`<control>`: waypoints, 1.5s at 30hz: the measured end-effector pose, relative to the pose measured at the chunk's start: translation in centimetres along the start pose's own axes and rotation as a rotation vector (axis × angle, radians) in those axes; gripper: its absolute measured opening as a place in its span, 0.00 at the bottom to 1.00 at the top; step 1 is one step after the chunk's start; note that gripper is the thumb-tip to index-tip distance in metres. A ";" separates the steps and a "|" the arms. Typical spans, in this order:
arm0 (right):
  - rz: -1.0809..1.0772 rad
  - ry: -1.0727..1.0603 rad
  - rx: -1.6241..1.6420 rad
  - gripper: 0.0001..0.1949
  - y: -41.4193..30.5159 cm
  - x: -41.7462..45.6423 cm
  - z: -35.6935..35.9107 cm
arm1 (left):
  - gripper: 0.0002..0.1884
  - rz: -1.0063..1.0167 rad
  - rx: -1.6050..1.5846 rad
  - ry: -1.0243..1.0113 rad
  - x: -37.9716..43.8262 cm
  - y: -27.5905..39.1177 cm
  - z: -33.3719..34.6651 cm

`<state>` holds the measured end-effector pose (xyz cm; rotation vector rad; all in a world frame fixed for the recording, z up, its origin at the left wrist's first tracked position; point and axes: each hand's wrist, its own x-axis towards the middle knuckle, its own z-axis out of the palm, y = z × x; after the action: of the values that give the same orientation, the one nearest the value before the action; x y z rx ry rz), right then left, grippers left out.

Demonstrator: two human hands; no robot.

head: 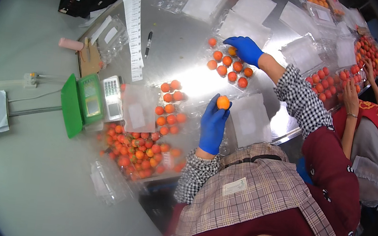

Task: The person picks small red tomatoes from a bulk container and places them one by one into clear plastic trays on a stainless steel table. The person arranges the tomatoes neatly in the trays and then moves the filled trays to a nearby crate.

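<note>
My left hand (213, 129), in a blue glove, holds an orange-yellow tomato (223, 102) in its fingertips above the table near my apron. My right hand (247, 51), also blue-gloved, is palm down over a clear plastic tray (226, 79) of small red-orange tomatoes (227, 61). Its fingers partly cover a yellower tomato (232, 51) at the tray's far side; whether they grip it is hidden. Another clear tray with rows of tomatoes (169, 108) stands to the left. Beside my left hand lies a clear pack with a white pad (250, 119).
A heap of loose tomatoes (136, 152) fills the near left corner. Beyond are a green scale (89, 99), a calculator (111, 97), a label strip (135, 38) and a pen (148, 44). Padded packs (204, 2) lie at the back. A co-worker's hands (351, 96) handle tomatoes at right.
</note>
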<state>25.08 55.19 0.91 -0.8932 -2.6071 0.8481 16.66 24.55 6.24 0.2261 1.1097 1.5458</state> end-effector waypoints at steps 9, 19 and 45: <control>0.258 -0.231 0.758 0.17 -12.2 -13.0 -1.2 | 0.34 0.345 0.430 0.084 -0.8 0.0 0.8; 0.270 -0.110 0.750 0.24 -11.1 -16.7 -2.4 | 0.29 0.545 0.776 0.095 -0.3 -1.7 2.6; 0.772 0.121 0.575 0.32 3.6 -9.8 -1.5 | 0.23 0.288 0.541 0.226 -2.1 -1.7 -3.2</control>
<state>35.06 52.06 -0.54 -1.6894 -1.7053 1.5451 16.32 20.98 4.17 0.6093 1.7272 1.5146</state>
